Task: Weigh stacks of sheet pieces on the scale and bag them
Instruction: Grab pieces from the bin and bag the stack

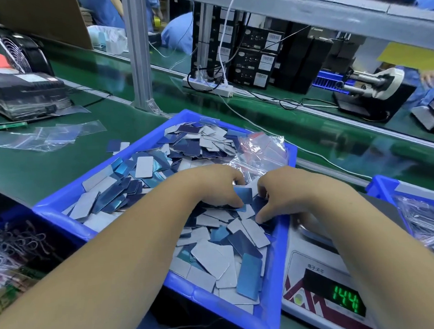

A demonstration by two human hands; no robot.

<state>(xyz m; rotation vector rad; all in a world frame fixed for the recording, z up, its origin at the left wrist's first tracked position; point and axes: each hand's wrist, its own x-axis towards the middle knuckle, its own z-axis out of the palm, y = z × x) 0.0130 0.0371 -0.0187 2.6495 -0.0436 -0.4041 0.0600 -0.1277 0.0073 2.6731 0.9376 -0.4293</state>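
A blue tray (62, 205) in front of me is full of small rectangular sheet pieces (216, 262), blue on one side and grey-white on the other. Both hands are down in the pile near the tray's right side. My left hand (212, 187) has its fingers curled over a blue piece (244, 195). My right hand (285, 193) pinches pieces beside it, thumb pointing down. A crumpled clear bag (260, 154) lies in the tray behind my hands. The scale (315, 285) stands right of the tray, its green display reading 144.
Empty clear bags (46, 138) lie on the green belt at left. A second blue bin (419, 199) holding bags sits at the right edge, another bin (14, 245) of cords at lower left. Power strip (209, 85), black boxes and a tape dispenser (372, 85) stand behind.
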